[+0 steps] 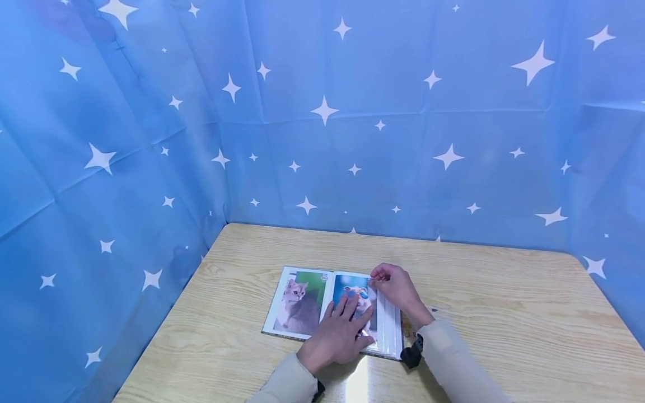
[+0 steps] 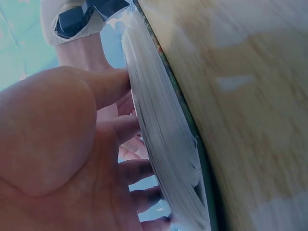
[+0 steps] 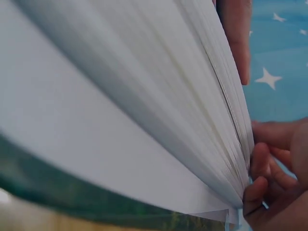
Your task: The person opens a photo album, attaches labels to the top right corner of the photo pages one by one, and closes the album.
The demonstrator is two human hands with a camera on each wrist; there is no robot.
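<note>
A photo album (image 1: pixel 328 280) lies open on the table. Its left page carries a photo of a grey cat (image 1: pixel 301 308); the right page holds a photo of an animal in blue glasses (image 1: pixel 356 284), partly covered by fingers. My left hand (image 1: pixel 340 336) rests with spread, straight fingers on the right page. At that page's upper right corner is my right hand (image 1: pixel 398 288), its curled fingers pinching the page edge. The fanned stack of pages (image 2: pixel 154 115) shows edge-on in the left wrist view. In the right wrist view curled fingers (image 3: pixel 260 192) touch the page edges (image 3: pixel 192 96).
The wooden table (image 1: pixel 216 313) reaches out on both sides of the album. A blue curtain with white stars (image 1: pixel 322 162) hangs behind and at the sides. A small dark speck (image 1: pixel 434 309) lies right of the right wrist. Dark straps (image 1: pixel 413 351) sit at the wrists.
</note>
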